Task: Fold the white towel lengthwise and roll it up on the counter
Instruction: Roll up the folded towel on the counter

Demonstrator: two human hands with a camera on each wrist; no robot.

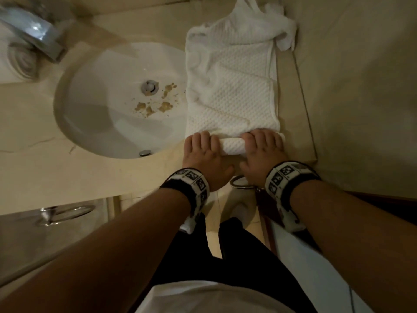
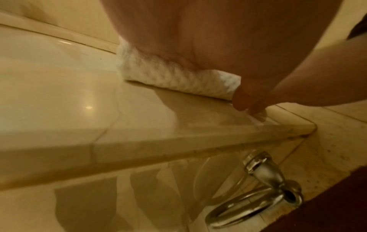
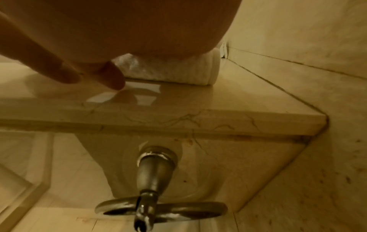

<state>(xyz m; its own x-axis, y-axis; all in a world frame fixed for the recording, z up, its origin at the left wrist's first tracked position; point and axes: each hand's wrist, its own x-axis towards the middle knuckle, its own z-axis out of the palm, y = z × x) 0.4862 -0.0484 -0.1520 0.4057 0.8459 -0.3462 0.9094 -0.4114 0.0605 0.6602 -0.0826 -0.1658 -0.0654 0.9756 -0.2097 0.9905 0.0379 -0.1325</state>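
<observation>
The white waffle-weave towel [image 1: 232, 91] lies in a long folded strip on the beige counter [image 1: 112, 172], right of the sink. Its far end is bunched against the back wall. The near end is wound into a small roll [image 1: 232, 146]. My left hand [image 1: 203, 152] lies on the roll's left part and my right hand [image 1: 264, 150] on its right part, fingers laid over the top. From the left wrist the roll [image 2: 168, 76] shows under my palm [image 2: 198, 31]. From the right wrist its right end [image 3: 178, 72] shows under my right hand [image 3: 119, 23].
The white sink [image 1: 108, 105] holds brown crumbs [image 1: 155, 105]; a chrome faucet [image 1: 38, 35] stands at the far left. A tiled wall [image 1: 361, 86] closes the counter's right side. A chrome towel ring [image 1: 241, 182] hangs under the counter edge, below my hands.
</observation>
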